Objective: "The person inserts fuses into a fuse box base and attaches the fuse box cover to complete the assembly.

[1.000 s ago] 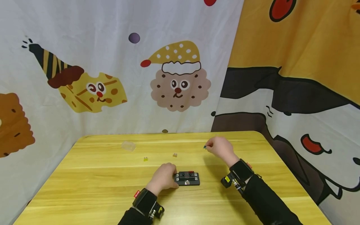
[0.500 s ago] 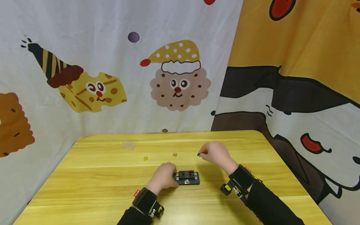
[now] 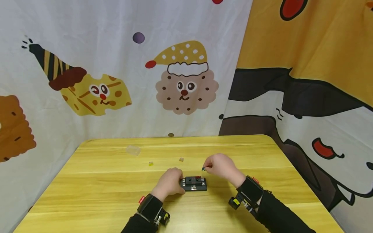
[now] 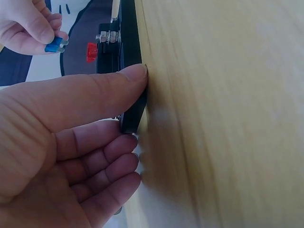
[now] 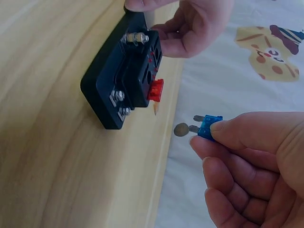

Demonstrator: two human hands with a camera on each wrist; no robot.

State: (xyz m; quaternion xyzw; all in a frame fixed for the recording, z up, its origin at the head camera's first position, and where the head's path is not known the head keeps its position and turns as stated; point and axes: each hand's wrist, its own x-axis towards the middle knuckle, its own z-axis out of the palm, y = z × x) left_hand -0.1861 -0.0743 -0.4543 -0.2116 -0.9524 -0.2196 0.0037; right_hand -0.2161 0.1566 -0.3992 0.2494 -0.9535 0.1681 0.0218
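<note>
My left hand grips the left end of a black fuse block on the table, thumb on the near edge and fingers at the far side. Metal terminal nuts line the block, and a red blade fuse sits in its far right part. Between thumb and index finger, my right hand pinches a blue blade fuse. Its two metal prongs point away from the fingertips, towards the block's side in the right wrist view. In the head view this fuse is just beyond the block's far right corner, apart from it.
Behind the block lie a small yellow fuse and a small tan fuse. A clear plastic piece lies at the back left of the wooden table. A printed curtain hangs behind the table.
My right hand has come nearer and a little left with the blue blade fuse, from the back right towards the fuse block. My left hand has stayed on the block.
</note>
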